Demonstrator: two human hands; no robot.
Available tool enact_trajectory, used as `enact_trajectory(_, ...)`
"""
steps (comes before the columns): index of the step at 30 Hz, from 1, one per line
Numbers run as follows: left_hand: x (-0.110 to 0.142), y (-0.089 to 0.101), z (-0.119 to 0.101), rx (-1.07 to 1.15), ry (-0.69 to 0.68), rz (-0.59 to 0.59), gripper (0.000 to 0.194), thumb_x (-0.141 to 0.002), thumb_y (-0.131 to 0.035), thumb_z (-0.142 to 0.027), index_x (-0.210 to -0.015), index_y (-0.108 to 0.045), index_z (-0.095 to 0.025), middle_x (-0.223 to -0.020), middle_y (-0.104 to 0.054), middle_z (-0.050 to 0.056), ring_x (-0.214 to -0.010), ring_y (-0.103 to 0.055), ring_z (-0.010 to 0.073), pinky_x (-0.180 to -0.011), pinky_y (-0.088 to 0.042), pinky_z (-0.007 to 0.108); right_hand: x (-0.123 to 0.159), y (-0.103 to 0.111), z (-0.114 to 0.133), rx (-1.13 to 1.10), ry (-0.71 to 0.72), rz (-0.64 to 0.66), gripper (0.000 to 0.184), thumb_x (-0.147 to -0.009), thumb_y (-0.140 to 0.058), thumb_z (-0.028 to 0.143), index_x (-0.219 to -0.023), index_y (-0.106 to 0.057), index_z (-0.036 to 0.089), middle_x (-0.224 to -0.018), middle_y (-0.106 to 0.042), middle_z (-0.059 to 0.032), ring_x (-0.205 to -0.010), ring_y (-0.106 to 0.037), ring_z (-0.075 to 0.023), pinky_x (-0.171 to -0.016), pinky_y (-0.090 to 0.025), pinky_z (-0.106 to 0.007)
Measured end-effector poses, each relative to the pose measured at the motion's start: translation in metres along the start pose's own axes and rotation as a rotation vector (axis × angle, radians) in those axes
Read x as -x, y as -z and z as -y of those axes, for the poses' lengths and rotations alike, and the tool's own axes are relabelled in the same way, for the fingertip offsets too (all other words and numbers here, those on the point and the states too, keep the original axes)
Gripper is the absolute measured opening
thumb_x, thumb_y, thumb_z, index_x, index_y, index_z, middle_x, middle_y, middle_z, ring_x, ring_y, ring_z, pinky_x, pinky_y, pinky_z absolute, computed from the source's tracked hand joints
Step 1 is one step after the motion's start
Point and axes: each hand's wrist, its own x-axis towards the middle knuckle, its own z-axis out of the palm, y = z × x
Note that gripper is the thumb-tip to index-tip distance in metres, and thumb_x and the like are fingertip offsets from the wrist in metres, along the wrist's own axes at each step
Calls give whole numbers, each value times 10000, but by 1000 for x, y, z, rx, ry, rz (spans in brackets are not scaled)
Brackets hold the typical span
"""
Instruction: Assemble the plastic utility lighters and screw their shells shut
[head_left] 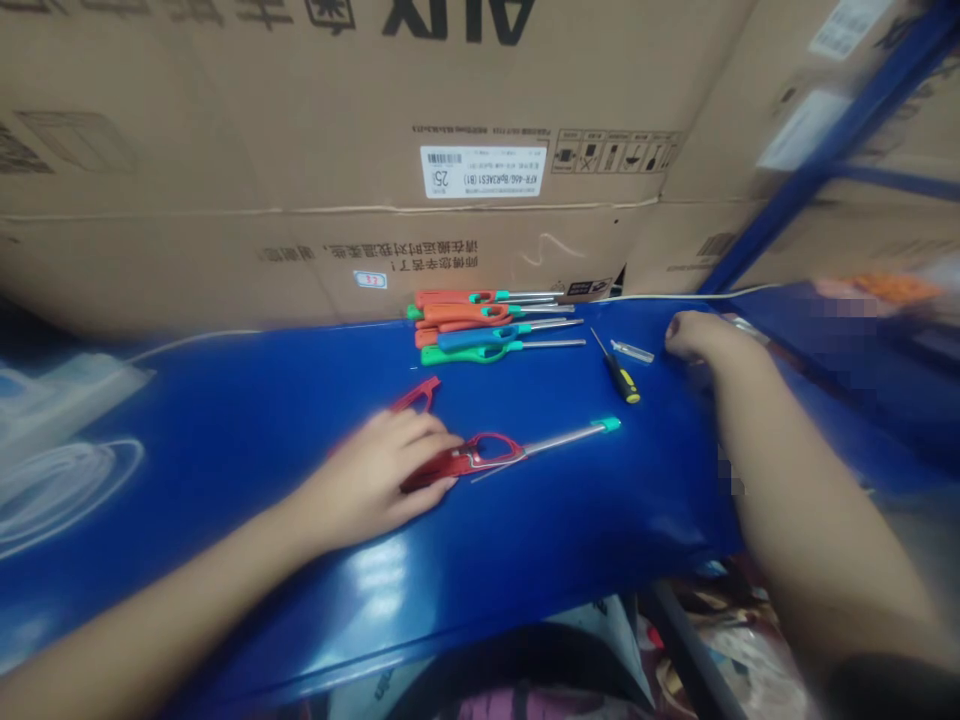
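Note:
My left hand [397,460] lies over a red long-nosed gas lighter [495,450] on the blue table, its fingers closed around the handle. The lighter's casing looks opened, with inner parts showing near the trigger loop. Its metal tube points right and ends in a teal tip [611,425]. A separate red casing piece [420,396] sits behind the hand, partly covered by it. My right hand [694,335] is bent down at the table's right edge; its fingers are hidden from view. Nearby are a black and yellow screwdriver [622,378] and a small clear tube-like piece [632,351].
Several orange, blue and green gas lighters [480,325] are stacked near the back. Behind them stands a large cardboard box [300,150]. A white power strip [75,400] and coiled cable [82,490] sit at left. A blue metal post [817,150] rises at right.

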Motion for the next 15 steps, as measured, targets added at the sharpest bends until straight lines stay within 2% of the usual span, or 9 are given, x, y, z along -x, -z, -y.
enact_trajectory(3, 0, 0, 0, 3, -7, -5, 306, -998, -531, -339, -1282, -594, -248, -1212, -639, 64, -1086, -594, 228, -896, -412, 373, 7, 5, 7, -37, -104, 26, 73, -756, -666, 71, -786, -647, 135, -660, -619, -90, -676, -634, -224, -641, -461, -336)
enact_trajectory(6, -1, -1, -1, 27, 3, -18, 298, -996, -533, -325, -1276, -599, -249, -1202, -638, 57, -1086, -594, 220, -910, -417, 372, 24, 16, 27, -167, -19, -19, 134, -832, -625, 114, -963, -635, 138, -803, -653, -92, -633, -600, -152, -609, -467, -289)
enact_trajectory(8, -2, -3, -2, 59, 14, -23, 309, -989, -541, -311, -1286, -597, -250, -1205, -631, 52, -1091, -591, 212, -929, -424, 369, 39, 20, 46, -289, 118, -50, 197, -923, -569, 212, -1114, -592, 169, -1002, -660, -90, -677, -607, -104, -628, -495, -238)
enact_trajectory(9, -2, -3, -2, 74, 17, -25, 323, -984, -545, -305, -1300, -591, -251, -1212, -627, 53, -1099, -588, 211, -939, -427, 367, 47, 20, 57, -335, 183, -48, 196, -932, -571, 245, -1121, -584, 193, -1026, -656, -68, -699, -615, -96, -635, -506, -220)
enact_trajectory(10, -2, -4, -3, 87, 16, -28, 339, -981, -548, -300, -1314, -585, -251, -1221, -622, 54, -1107, -585, 211, -948, -429, 367, 56, 18, 69, -396, 272, -17, 192, -928, -585, 272, -1111, -584, 212, -987, -658, -37, -702, -624, -94, -635, -516, -213)
enact_trajectory(12, -2, -5, -3, 98, 15, -33, 367, -972, -557, -294, -1337, -573, -254, -1238, -616, 56, -1121, -581, 214, -960, -430, 371, 76, 10, 91, -572, 541, 159, 204, -908, -600, 292, -1094, -594, 209, -836, -644, -9, -666, -623, -125, -601, -523, -243)
enact_trajectory(15, -1, -5, -1, 104, 17, -32, 390, -954, -583, -283, -1342, -569, -258, -1240, -620, 54, -1130, -580, 216, -975, -423, 379, 103, -12, 118, -505, 780, 283, 273, -932, -558, 321, -1159, -642, 196, -755, -637, -1, -652, -594, -147, -618, -502, -283)
